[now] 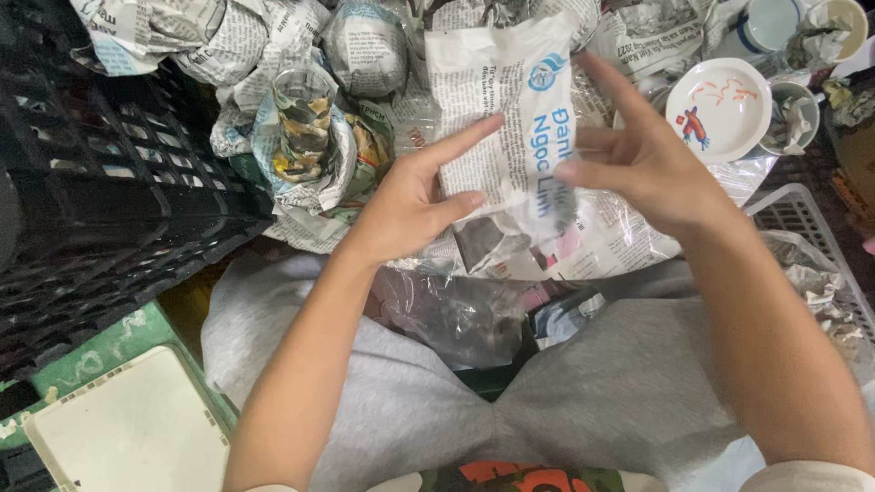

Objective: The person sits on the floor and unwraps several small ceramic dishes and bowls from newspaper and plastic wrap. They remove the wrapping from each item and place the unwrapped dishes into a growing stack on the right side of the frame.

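Between my two hands stands a glass wrapped in a sheet of newspaper, upright over my lap. My left hand presses against its left side with the fingers stretched out. My right hand grips the right edge of the paper, fingers spread and one fingertip on the sheet. The object inside the wrapping is mostly hidden. My grey trousers fill the lower half of the view.
A black plastic crate stands at the left. Several newspaper-wrapped bundles and a half-wrapped glass lie behind. A white dish with red decoration and cups sit at upper right. A white basket is at right, a pale lid at lower left.
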